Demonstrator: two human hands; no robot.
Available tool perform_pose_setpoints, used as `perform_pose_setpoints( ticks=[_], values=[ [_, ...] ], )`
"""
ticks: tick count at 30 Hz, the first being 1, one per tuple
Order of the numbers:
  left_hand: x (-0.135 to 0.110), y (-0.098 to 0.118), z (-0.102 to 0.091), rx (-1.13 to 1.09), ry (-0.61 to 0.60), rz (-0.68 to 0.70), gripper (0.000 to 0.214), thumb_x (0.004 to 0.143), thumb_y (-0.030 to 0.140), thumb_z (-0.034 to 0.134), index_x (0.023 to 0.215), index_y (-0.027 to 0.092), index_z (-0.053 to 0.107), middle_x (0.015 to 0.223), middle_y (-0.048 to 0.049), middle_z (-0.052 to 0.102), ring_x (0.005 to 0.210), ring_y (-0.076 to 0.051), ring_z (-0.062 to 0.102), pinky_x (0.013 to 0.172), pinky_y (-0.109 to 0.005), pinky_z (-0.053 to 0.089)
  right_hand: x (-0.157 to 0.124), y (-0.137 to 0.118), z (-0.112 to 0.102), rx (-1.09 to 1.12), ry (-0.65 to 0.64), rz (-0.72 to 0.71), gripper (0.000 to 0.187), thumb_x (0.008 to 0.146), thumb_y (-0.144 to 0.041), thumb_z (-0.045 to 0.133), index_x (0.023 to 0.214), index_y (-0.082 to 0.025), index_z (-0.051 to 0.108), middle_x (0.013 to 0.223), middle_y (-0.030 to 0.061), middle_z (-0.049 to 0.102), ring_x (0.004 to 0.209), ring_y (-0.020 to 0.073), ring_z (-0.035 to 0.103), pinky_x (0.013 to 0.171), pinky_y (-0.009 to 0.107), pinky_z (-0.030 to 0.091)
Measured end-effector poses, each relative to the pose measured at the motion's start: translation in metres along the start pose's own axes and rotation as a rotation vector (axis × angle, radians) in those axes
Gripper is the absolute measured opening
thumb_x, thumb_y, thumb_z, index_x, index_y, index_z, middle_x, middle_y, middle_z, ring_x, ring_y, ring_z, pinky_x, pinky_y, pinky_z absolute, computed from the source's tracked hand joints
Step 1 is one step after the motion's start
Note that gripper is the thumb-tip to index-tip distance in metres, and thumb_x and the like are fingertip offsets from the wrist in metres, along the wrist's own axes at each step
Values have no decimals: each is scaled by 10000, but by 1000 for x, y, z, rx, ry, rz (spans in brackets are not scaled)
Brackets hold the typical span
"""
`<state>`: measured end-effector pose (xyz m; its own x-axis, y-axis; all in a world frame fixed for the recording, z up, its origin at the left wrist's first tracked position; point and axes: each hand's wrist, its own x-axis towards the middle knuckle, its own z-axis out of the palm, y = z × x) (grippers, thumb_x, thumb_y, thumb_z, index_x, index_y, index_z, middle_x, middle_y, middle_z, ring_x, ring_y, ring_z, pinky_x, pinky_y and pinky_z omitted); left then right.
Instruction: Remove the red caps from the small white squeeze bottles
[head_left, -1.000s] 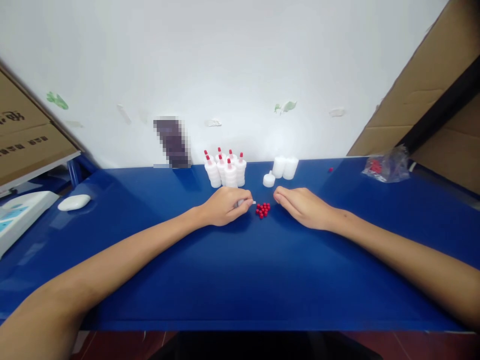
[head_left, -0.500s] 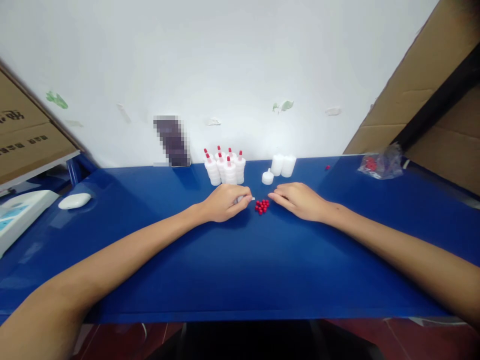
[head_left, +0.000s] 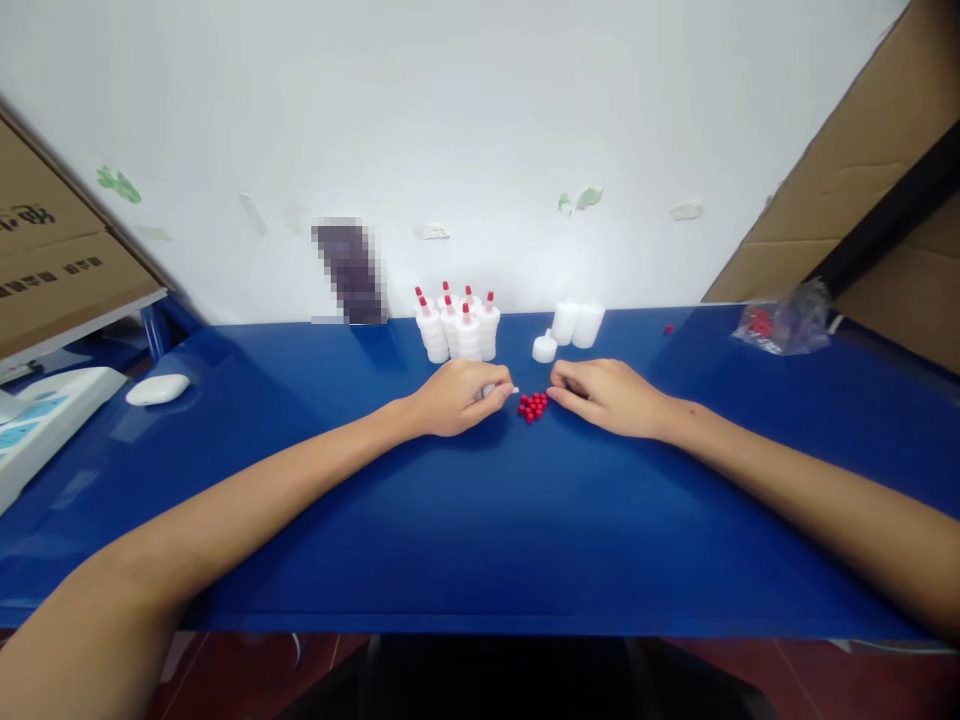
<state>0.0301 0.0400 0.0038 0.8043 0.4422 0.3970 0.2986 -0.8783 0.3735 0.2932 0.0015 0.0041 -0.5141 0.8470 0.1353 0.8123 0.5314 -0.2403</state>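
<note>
My left hand (head_left: 466,398) is closed around a small white nozzle cap (head_left: 515,390), and its thin tip sticks out toward the right. Several small red tip caps (head_left: 532,407) lie in a loose cluster between my two hands. Just right of that cluster is my right hand (head_left: 604,397), fingers curled and thumb close to the index finger; whatever may be in the pinch is hidden. Behind my left hand stand several white bottles (head_left: 466,335) with red-tipped nozzles. Another white nozzle cap (head_left: 544,348) sits upright beyond the red caps, beside two plain white bottles (head_left: 577,324).
A clear plastic bag (head_left: 787,322) with red pieces lies at the back right, and a single red cap (head_left: 669,329) is nearer the wall. On the left are a white oval object (head_left: 157,389) and a power strip (head_left: 52,425). Cardboard (head_left: 817,170) flanks the blue table (head_left: 480,540).
The whole view has shifted slightly, so everything appears a little farther right and higher. My right fingertips have drawn back slightly from the red caps; my left hand keeps its hold.
</note>
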Motion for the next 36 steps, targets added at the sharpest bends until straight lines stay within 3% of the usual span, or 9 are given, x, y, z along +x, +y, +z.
perform_pose_setpoints(
  ticks=[7, 15, 22, 26, 31, 36],
  values=[
    [0, -1, 0, 3, 5, 6, 378, 1034, 371, 375, 832, 163, 617, 731, -16, 642, 635, -118, 559, 628, -243, 419, -2, 0, 0, 60, 35, -24, 129, 983, -343, 456, 1028, -229, 496, 711, -19, 588, 638, 167, 539, 620, 294, 317],
    [0, 0, -1, 2, -1, 5, 367, 1032, 361, 380, 834, 161, 615, 726, -13, 640, 629, -114, 552, 624, -238, 408, -7, 0, 1, 151, 67, -108, 112, 972, -312, 475, 1047, -234, 505, 697, -40, 584, 601, 142, 524, 619, 277, 352],
    [0, 0, 0, 1, -4, -14, 359, 1028, 360, 388, 855, 159, 630, 747, -17, 662, 643, -116, 567, 630, -240, 412, -12, -5, 2, 185, 100, -83, 79, 945, -288, 513, 996, -232, 537, 750, -24, 619, 608, 135, 536, 616, 271, 377],
    [0, -1, 0, 8, -5, 3, 364, 1036, 362, 380, 859, 163, 628, 756, -16, 666, 635, -115, 559, 626, -241, 404, -11, -4, 4, 132, 98, -94, 92, 928, -285, 533, 982, -228, 582, 771, -12, 611, 636, 140, 543, 616, 273, 378],
    [0, -2, 0, 10, -7, -4, 365, 1035, 367, 375, 856, 166, 622, 748, -12, 657, 641, -117, 563, 630, -244, 406, -12, -4, 4, 160, 104, -74, 200, 925, -282, 534, 1109, -231, 593, 786, -12, 612, 636, 140, 544, 620, 275, 385],
    [1, -1, 0, 21, -7, -6, 371, 1033, 370, 370, 832, 168, 607, 723, -6, 638, 617, -114, 543, 616, -248, 398, -11, -4, 3, 177, 141, -92, 20, 848, -216, 556, 865, -216, 547, 767, -2, 595, 633, 138, 505, 621, 283, 371]
  ],
)
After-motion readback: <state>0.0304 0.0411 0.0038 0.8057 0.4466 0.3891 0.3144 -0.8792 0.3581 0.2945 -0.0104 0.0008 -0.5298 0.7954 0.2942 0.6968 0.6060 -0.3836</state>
